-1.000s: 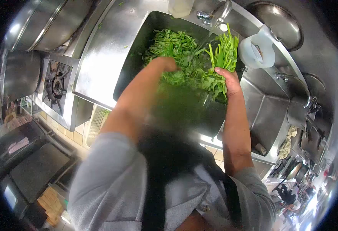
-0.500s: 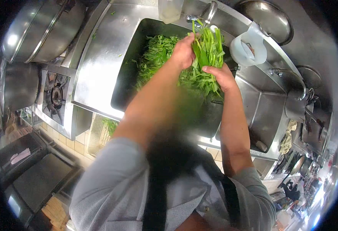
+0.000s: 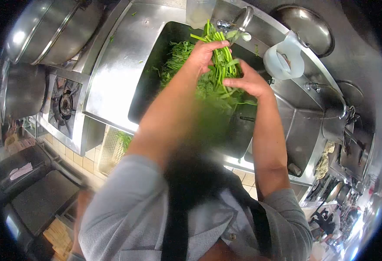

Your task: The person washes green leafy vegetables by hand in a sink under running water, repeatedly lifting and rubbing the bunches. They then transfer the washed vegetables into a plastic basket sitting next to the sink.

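My left hand (image 3: 202, 55) is closed round the stalks of a bunch of leafy greens (image 3: 220, 58), held over the dark sink basin (image 3: 149, 93). The cut-looking stalk ends point up toward the tap. My right hand (image 3: 252, 82) is on the bunch's right side, thumb and fingers spread apart. Its thumb touches the front of the stalks, while the fingertips are blurred and partly behind the greens. More loose greens (image 3: 180, 58) fill the basin's left part, beneath and beside my left hand. A dark blur hides part of the basin nearest me.
A tap (image 3: 244, 19) arches over the sink's back edge, beside a white plastic jug (image 3: 282, 61). Right is a second basin (image 3: 301, 130). Left are a steel counter (image 3: 112, 69) and gas burner (image 3: 65, 103). A perforated basket (image 3: 111, 150) sits below. Someone's blurred arm (image 3: 82, 209) shows lower left.
The bunch has tipped leftward at its stalk ends, with my left hand's thumb now across the stalks. My right hand's fingers have spread wider. A blurred arm has appeared at lower left.
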The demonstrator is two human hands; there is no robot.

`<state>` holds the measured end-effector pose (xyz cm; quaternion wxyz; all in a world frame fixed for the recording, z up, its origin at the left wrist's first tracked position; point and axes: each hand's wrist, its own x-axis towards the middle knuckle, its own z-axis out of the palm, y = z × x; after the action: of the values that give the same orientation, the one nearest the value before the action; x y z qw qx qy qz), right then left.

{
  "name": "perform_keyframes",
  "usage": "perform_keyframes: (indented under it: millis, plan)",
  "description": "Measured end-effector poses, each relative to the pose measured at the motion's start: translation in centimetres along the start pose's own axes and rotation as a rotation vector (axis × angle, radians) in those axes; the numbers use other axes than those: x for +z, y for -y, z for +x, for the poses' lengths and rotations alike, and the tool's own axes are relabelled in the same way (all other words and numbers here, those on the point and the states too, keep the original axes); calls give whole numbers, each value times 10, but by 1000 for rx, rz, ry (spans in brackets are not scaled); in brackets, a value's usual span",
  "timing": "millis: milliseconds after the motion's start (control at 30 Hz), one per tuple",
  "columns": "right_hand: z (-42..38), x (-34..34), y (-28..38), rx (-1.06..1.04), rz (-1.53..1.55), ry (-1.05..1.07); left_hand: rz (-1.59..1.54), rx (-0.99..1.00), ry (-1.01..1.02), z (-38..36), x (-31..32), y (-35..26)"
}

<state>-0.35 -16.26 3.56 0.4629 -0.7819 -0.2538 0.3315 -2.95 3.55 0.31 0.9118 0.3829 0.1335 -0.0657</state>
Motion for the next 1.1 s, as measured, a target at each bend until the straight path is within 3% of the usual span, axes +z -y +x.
perform_keyframes:
  millis: [100,167,300,367,400,567,633,767,867,1100]
  plan:
    - [11,-1,0,-22,179,-204,33,98,-49,3,-4,-2]
    - [25,5,9,-64,-25,-287,69,186,-62,7,-6,0]
    - [50,17,-8,-175,-49,-329,72,126,-134,-14,6,-12]
    - [52,16,-4,-41,169,-361,59,150,-139,-13,-6,-9]
    - [53,13,-1,-19,57,-414,47,174,-138,-15,-9,-11]
    - [60,11,3,-4,108,-323,82,236,-131,-19,-30,-19]
    - [62,12,11,67,286,-245,47,251,-194,-18,-29,-22]
    - [65,21,20,90,358,-326,-66,137,-267,-27,-17,-30]
    - [76,26,3,-34,48,-355,-28,208,-258,-21,-20,-20]
    - [67,17,5,-35,-127,-280,174,251,-226,-24,-18,-25]
